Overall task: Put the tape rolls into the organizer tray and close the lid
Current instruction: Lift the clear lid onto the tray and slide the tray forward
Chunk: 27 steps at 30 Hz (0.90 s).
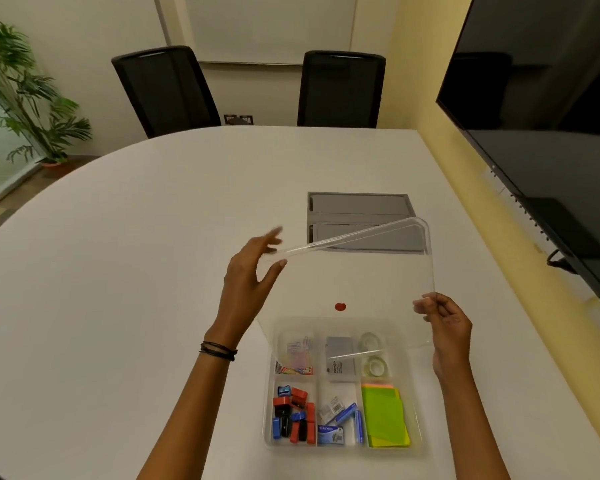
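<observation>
Lid held over loaded organizer tray; closing step in hand.

Right hand (pixel 445 320): fingers pinched on the right edge of the clear lid (pixel 354 282). Left hand (pixel 248 275): open and spread at the lid's far-left corner, thumb against the edge, fingers blurred; a firm grasp cannot be confirmed. Lid: tilted, far edge raised, near edge low over the back of the organizer tray (pixel 417 434), not seated. Tape rolls (pixel 373 353): two, clear, lying in the tray's back-right compartment, one behind the other. Other compartments: paper clips (pixel 298 355), sharpeners (pixel 293 419), sticky notes (pixel 385 415). Tray sits on the white table (pixel 136 254). Judged: loading done. Next move calls for levelling the lid, squaring its corners to the rim, then pressing down.
</observation>
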Tool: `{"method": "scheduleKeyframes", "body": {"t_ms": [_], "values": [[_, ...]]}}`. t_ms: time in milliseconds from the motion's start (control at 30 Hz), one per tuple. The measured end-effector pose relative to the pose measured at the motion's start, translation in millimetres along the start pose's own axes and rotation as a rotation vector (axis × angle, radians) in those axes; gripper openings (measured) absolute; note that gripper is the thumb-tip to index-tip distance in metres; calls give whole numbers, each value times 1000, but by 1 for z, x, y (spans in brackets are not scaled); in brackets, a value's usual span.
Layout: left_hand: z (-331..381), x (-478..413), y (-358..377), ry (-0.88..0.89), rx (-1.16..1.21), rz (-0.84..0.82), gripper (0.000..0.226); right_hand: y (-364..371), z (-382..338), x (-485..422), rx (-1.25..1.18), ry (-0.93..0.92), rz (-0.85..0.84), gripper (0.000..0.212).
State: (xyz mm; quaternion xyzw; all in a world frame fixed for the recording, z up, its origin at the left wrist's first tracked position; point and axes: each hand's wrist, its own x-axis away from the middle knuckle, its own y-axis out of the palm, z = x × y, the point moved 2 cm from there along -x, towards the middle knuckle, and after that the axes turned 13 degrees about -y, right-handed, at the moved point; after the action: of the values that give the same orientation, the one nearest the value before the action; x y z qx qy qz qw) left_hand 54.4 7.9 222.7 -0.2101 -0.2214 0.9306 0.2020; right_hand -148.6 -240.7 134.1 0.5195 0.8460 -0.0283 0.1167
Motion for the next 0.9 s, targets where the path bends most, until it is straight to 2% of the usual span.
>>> {"method": "scheduleKeyframes", "body": {"t_ms": [67,200,400,600,700,900], "values": [[-4,4,3,-41,58,68,63,-3,2,3,1,18,22,22],[-20,14,19,-177,120,154,68,-6,8,10,3,62,41,21],[-56,29,52,-560,360,-74,65,-8,20,23,2,180,69,18],[-82,53,72,-652,438,-57,49,-10,32,26,67,314,52,10],[-96,64,80,-736,425,-74,40,-13,44,31,117,376,76,19],[-119,76,81,-840,308,-162,38,-24,75,47,208,539,66,30]]}}
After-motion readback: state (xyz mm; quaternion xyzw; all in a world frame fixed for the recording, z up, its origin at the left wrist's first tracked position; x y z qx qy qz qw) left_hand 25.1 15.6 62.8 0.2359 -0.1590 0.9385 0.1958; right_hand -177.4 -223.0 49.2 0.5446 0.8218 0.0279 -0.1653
